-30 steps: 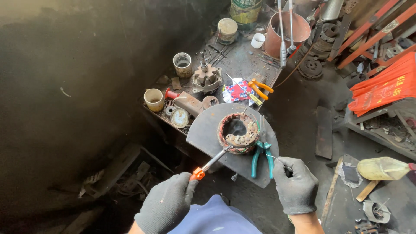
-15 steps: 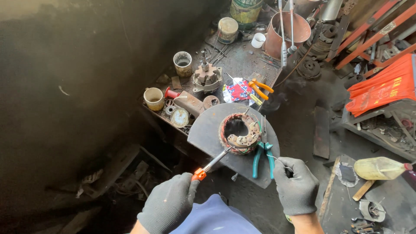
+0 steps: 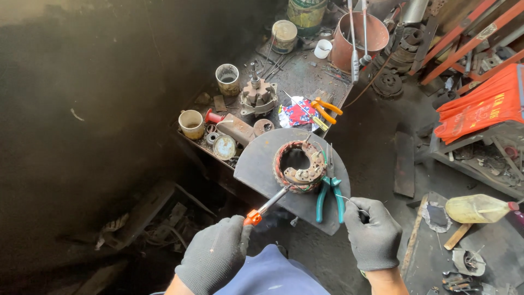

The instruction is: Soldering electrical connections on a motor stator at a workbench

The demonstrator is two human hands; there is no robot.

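Your left hand [image 3: 215, 262] grips an orange-collared soldering iron [image 3: 266, 207], tip at the near edge of the wound stator ring [image 3: 297, 165] on the round plate [image 3: 256, 164]. Your right hand [image 3: 374, 237] pinches thin solder wire [image 3: 349, 201]. Joint looks unfinished. Teal pliers [image 3: 329, 188] lie just right; plate's near edge drops off, clutter far.

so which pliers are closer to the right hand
The green-handled pliers, lying on the round plate just beside the right hand. The orange-handled pliers lie farther off on the bench, next to the patterned cloth.
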